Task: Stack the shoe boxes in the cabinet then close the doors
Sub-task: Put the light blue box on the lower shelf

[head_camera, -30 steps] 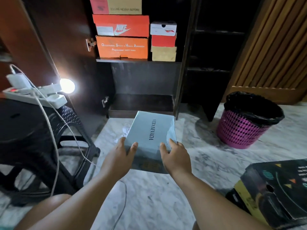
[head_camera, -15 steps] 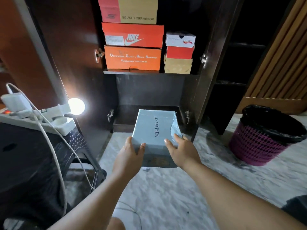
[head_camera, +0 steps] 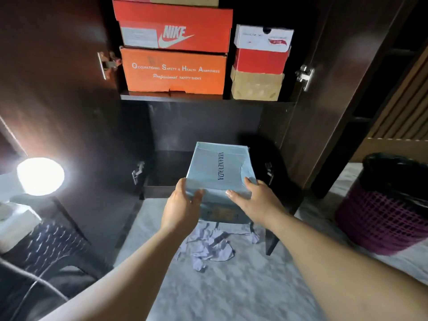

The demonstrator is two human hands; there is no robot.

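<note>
I hold a pale blue shoe box [head_camera: 220, 167] marked VERANEVADA in both hands. My left hand [head_camera: 181, 208] grips its near left corner and my right hand [head_camera: 256, 202] its near right corner. The box's far end reaches over the front lip of the dark cabinet's bottom shelf [head_camera: 166, 172]. On the shelf above stand an orange safety-shoe box [head_camera: 173, 70] under a red Nike box [head_camera: 173, 26], and beside them a tan box [head_camera: 256, 85], a red box [head_camera: 260, 61] and a white box [head_camera: 264, 38]. Both cabinet doors [head_camera: 58, 77] stand wide.
Crumpled white paper [head_camera: 213, 246] lies on the marble floor below the box. A pink bin with a black liner [head_camera: 389, 205] stands at right. At left a bright lamp [head_camera: 40, 176] and a power strip [head_camera: 16, 221] sit on a black stool [head_camera: 53, 246].
I have moved closer to the cabinet and carried the blue box forward, from over the floor to the edge of the bottom shelf. Crumpled paper now shows on the floor beneath it.
</note>
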